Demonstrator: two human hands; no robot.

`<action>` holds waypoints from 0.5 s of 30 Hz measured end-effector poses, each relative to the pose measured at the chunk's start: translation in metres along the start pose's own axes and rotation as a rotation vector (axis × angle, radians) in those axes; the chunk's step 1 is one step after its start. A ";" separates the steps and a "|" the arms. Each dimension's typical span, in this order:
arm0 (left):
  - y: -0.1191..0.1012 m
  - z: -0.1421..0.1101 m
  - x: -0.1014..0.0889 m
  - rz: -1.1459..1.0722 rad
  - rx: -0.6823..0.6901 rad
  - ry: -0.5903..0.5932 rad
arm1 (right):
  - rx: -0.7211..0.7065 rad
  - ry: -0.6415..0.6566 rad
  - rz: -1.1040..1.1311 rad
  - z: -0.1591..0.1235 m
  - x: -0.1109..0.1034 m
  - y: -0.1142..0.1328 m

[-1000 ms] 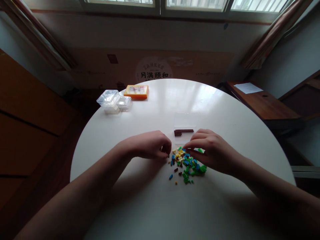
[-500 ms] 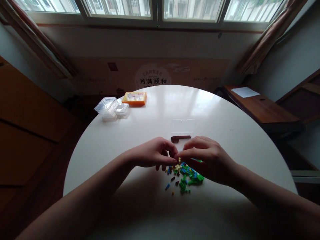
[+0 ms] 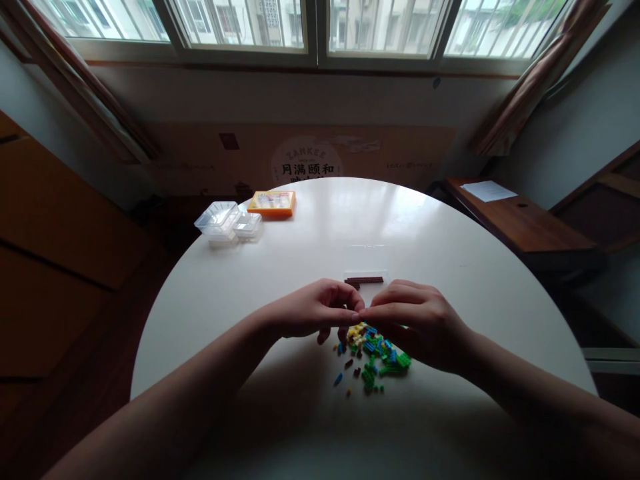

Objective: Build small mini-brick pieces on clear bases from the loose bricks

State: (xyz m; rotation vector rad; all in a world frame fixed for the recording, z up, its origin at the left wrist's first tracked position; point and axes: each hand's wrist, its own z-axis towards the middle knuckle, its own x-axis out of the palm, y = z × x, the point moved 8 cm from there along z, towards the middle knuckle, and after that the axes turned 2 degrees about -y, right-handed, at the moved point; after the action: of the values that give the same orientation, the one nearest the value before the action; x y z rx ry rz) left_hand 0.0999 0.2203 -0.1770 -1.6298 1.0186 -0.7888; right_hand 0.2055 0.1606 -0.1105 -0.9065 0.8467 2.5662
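Note:
My left hand [image 3: 327, 308] and my right hand [image 3: 417, 317] meet at the fingertips above a loose pile of small building bricks [image 3: 385, 353]. Both are closed in a pinch, thumb against forefinger; whatever lies between the tips is too small to make out. Green, blue, yellow and brown pieces make up the pile, with a few strays on its near left side. Just beyond the hands lies a clear plastic box [image 3: 367, 272] with its lid tipped back. Rows of dark brown bricks [image 3: 365, 280] sit in it, partly hidden by my fingers.
The round white table [image 3: 210, 373] carries stacked clear containers [image 3: 220, 223] and an orange box [image 3: 271, 203] at its far left. To the right stands a wooden desk [image 3: 555, 223] with white paper [image 3: 489, 191] on it. A window and a wall lie behind the table.
My fingertips have come together, the left hand shifting slightly right. The whole view has moved a little, so the table and its things appear lower.

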 end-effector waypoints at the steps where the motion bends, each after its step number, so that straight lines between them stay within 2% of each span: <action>1: 0.000 0.001 0.000 -0.004 0.002 -0.007 | 0.002 -0.005 0.001 0.000 0.000 0.000; 4: 0.000 0.002 0.000 0.014 0.014 -0.053 | 0.017 -0.025 -0.024 0.000 -0.001 -0.002; 6: -0.002 0.002 -0.007 0.088 0.036 -0.123 | 0.039 -0.049 -0.056 0.000 -0.004 -0.006; 7: -0.005 0.001 -0.013 0.161 0.060 -0.189 | 0.056 -0.063 -0.073 -0.001 -0.006 -0.009; 11: -0.025 -0.013 -0.049 0.650 0.208 -0.602 | 0.196 -0.104 -0.169 -0.003 -0.020 -0.030; 12: -0.028 -0.016 -0.055 0.746 0.226 -0.670 | 0.239 -0.095 -0.210 -0.003 -0.022 -0.037; 15: -0.024 -0.015 -0.060 0.859 0.212 -0.713 | 0.336 -0.002 -0.351 -0.003 -0.025 -0.051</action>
State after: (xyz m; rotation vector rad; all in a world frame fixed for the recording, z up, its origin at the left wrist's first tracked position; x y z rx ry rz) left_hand 0.0665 0.2710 -0.1506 -0.9912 0.9261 0.2521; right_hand 0.2488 0.1970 -0.1184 -0.8590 0.9818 2.0502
